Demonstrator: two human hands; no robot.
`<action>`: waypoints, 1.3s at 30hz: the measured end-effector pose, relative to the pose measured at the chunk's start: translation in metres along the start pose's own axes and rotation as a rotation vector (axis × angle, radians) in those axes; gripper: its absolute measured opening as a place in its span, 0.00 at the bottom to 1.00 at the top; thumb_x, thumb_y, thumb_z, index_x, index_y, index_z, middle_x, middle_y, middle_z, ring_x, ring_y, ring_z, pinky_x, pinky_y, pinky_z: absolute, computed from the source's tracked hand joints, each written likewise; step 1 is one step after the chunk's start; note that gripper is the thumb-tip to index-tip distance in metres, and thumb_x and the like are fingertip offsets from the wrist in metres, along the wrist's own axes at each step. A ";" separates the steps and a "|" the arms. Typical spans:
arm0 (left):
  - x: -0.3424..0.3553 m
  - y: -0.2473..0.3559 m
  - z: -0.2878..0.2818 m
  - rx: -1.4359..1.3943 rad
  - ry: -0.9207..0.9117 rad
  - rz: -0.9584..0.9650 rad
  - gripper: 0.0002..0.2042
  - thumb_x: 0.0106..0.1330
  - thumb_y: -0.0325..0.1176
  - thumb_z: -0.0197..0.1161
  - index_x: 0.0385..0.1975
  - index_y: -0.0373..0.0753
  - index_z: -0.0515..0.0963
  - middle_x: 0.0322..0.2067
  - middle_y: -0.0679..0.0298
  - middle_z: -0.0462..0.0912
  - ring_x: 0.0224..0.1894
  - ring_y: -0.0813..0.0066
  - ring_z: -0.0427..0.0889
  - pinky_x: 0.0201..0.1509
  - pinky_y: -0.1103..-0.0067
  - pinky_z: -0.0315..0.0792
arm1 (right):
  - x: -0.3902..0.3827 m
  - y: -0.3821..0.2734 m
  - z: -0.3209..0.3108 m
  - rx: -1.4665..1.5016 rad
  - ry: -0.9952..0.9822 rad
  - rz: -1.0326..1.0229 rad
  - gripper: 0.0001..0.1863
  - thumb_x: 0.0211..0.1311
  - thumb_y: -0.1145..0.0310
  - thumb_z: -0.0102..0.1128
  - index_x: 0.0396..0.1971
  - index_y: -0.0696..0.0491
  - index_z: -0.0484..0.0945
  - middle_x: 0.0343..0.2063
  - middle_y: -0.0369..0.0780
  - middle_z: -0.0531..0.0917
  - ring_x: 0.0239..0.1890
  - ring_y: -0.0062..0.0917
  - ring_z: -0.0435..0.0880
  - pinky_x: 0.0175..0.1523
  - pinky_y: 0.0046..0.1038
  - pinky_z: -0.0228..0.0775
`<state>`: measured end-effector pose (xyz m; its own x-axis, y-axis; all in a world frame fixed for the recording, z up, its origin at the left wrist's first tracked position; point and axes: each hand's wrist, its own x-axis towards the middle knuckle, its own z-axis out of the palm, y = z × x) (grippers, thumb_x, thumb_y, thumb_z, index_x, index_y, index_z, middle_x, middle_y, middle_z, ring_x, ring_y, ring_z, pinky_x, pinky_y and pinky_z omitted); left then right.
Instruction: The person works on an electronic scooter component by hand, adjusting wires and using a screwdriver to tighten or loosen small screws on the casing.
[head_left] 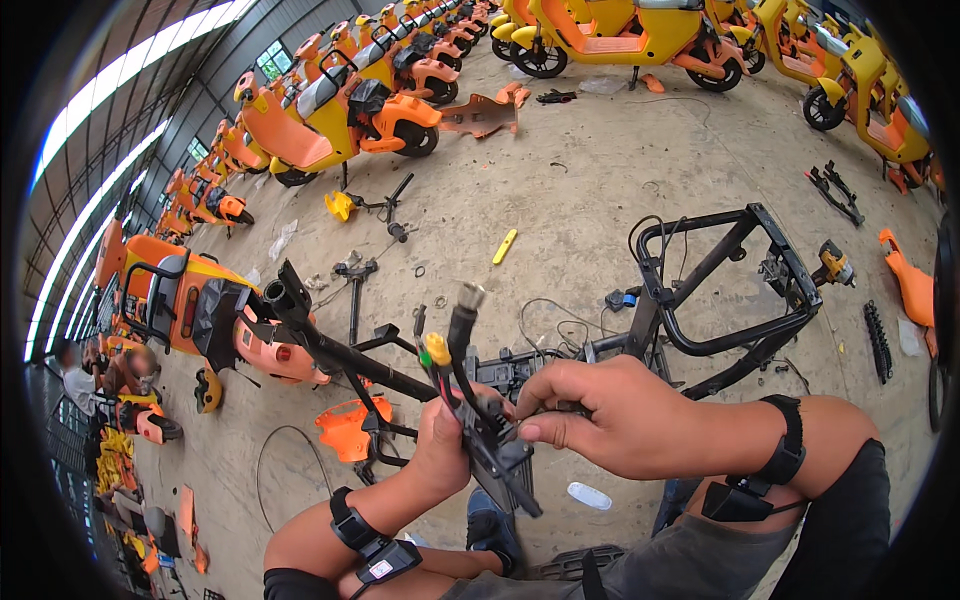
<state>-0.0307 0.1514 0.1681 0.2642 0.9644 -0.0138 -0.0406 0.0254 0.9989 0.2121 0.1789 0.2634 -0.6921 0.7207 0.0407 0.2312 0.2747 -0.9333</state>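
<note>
My left hand (441, 452) is closed around a wiring harness (484, 432), a bundle of black cables with plugs. A thick black cable (462, 325) with a pale end sticks up from it, beside a yellow connector (438, 349) and a green one. Dark connector pieces hang below that grip. My right hand (625, 418) pinches at the harness's right side, thumb against forefinger; what lies between the fingertips is too small to name. Beneath both hands lies a black scooter frame (375, 375), its tube rising to the left and its rear loop (735, 240) to the right.
Around me on the concrete floor lie a yellow knife-like tool (505, 247), a cordless driver (832, 265), a black spring (878, 342) and orange panels (354, 428). Yellow-orange scooters (330, 125) stand in rows behind. People (130, 370) sit at far left.
</note>
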 end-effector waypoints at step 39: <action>-0.024 0.032 -0.001 0.229 -0.031 0.176 0.43 0.58 0.76 0.45 0.35 0.30 0.77 0.34 0.60 0.82 0.37 0.75 0.80 0.43 0.78 0.73 | -0.011 -0.003 0.023 -0.088 0.121 -0.442 0.10 0.53 0.72 0.71 0.35 0.55 0.81 0.30 0.41 0.84 0.31 0.31 0.85 0.34 0.27 0.75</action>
<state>-0.0388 0.1297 0.2004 0.3019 0.9401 0.1582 0.1298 -0.2049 0.9701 0.2032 0.1555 0.2571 -0.6538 0.5899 0.4738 -0.0073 0.6213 -0.7836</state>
